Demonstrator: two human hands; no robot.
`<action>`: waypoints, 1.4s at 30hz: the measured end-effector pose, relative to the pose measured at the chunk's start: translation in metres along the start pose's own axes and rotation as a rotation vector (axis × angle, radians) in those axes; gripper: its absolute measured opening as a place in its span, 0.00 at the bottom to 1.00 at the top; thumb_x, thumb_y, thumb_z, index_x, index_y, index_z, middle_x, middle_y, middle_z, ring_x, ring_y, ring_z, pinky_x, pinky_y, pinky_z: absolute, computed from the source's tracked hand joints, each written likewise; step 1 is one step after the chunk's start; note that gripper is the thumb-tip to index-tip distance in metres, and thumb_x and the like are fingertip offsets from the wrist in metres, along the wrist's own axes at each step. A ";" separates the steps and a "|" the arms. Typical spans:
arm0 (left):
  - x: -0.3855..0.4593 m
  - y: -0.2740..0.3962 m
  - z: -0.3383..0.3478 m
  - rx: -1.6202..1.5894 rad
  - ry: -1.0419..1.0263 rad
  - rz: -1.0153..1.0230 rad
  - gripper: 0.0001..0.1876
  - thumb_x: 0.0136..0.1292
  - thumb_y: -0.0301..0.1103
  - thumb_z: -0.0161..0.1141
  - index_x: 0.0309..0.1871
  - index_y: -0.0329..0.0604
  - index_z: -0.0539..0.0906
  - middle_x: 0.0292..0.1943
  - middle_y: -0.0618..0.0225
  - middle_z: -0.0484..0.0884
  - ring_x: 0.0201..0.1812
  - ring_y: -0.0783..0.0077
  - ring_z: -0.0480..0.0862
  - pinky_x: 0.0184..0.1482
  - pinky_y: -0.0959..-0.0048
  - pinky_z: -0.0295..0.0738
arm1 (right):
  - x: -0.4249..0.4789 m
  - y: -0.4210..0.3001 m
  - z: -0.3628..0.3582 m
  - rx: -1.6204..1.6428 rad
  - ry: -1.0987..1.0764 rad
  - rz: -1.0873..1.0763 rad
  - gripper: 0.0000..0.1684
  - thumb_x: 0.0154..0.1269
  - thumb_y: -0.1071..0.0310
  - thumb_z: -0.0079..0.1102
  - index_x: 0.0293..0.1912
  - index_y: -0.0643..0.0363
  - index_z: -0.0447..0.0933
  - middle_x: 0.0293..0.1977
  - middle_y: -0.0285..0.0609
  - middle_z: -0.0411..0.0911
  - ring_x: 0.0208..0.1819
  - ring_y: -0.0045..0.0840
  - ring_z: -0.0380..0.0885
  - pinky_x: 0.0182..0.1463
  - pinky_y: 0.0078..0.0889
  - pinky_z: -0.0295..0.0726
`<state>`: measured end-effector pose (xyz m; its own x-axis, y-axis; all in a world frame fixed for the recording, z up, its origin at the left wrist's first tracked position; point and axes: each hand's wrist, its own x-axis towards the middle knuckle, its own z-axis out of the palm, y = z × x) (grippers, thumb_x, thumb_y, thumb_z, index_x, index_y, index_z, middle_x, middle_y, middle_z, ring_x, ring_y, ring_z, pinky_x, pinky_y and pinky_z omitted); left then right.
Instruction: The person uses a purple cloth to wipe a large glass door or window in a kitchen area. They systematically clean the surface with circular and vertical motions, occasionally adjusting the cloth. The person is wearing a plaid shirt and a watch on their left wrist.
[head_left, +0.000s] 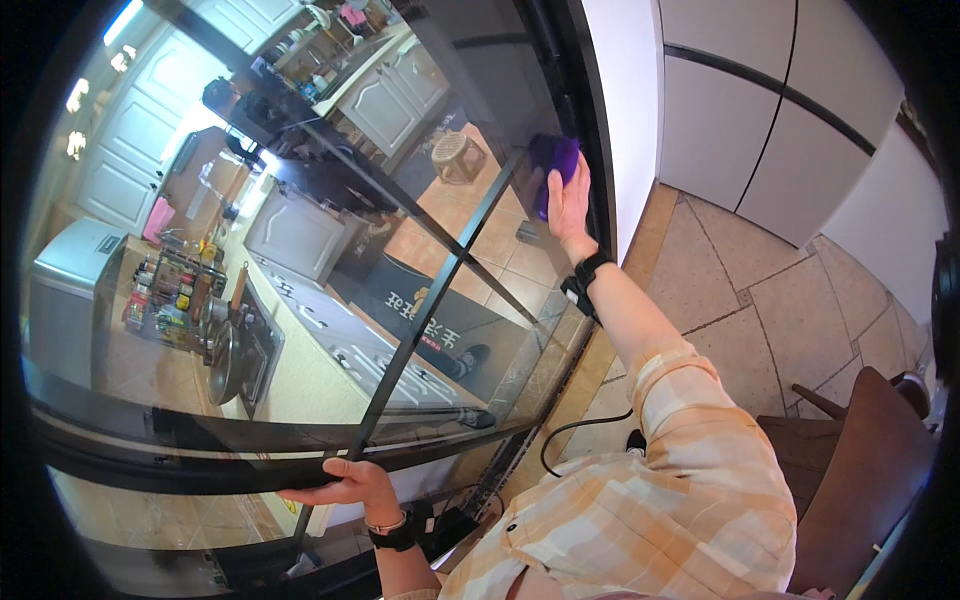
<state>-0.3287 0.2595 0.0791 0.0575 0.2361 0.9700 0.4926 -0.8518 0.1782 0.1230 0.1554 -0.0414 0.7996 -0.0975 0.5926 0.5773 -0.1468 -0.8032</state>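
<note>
My right hand (571, 201) presses a purple cloth (553, 161) to the glass, close beside the black upright frame (598, 180). The pane belongs to a black-framed glass door (300, 225) with thin dark crossbars (433, 289). At the lower left, my left hand (358, 486) holds the black edge frame (225, 474) of this door, its thumb on one side and its fingers on the other. Both my wrists carry dark bands.
Through the glass show a kitchen counter (315, 390), a pan (223, 364), a plastic stool (456, 157), a dark floor mat (442, 322) and a person (300, 142) in dark clothes. Right of me are a grey cabinet (720, 127), a brown chair (870, 465) and a black cable (566, 427).
</note>
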 end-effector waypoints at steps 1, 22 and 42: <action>-0.001 0.001 0.001 0.058 0.004 0.009 0.37 0.76 0.42 0.42 0.74 0.25 0.41 0.72 0.37 0.47 0.68 0.47 0.62 0.66 0.59 0.63 | -0.018 0.024 0.005 -0.017 0.005 0.043 0.38 0.73 0.47 0.42 0.67 0.69 0.58 0.68 0.60 0.56 0.68 0.53 0.57 0.72 0.44 0.55; 0.006 0.007 0.000 0.144 -0.002 0.039 0.36 0.76 0.41 0.42 0.74 0.26 0.40 0.72 0.39 0.45 0.69 0.51 0.60 0.68 0.59 0.59 | -0.044 -0.026 -0.027 0.081 -0.238 -0.068 0.35 0.67 0.58 0.50 0.71 0.52 0.57 0.71 0.57 0.51 0.71 0.57 0.49 0.75 0.48 0.49; 0.003 0.001 -0.003 0.025 -0.021 0.013 0.38 0.75 0.41 0.43 0.75 0.27 0.37 0.73 0.38 0.44 0.69 0.51 0.60 0.70 0.59 0.57 | -0.128 -0.070 -0.054 0.875 -0.471 1.051 0.13 0.75 0.62 0.47 0.54 0.55 0.64 0.39 0.40 0.76 0.34 0.25 0.79 0.33 0.33 0.82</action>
<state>-0.3302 0.2582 0.0826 0.0822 0.2356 0.9684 0.5135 -0.8428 0.1614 -0.0288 0.1249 -0.0573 0.7891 0.5735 -0.2202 -0.5244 0.4422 -0.7276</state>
